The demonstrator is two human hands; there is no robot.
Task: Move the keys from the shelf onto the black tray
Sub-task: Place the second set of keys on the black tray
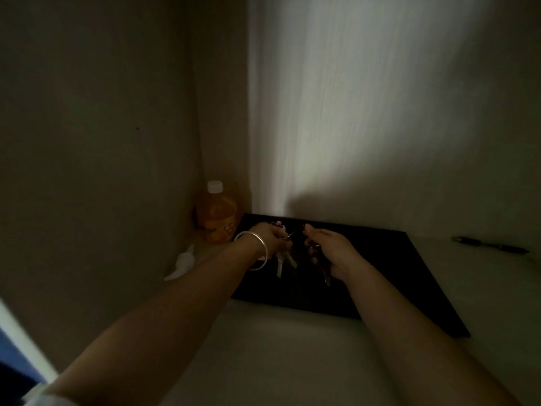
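A flat black tray (395,288) lies on the pale shelf against the back wall. My left hand (270,238), with a silver bangle on the wrist, is shut on a bunch of silver keys (282,263) that dangles over the tray's left part. My right hand (330,250) hovers over the tray's middle and grips a second, darker bunch of keys (323,268) that hangs below the fingers. Whether either bunch touches the tray is unclear in the dim light.
An orange juice bottle (216,215) with a white cap stands in the back left corner. A small white object (181,265) lies by the left wall. A dark slender object (491,246) rests on the shelf at the far right. Walls close in left and behind.
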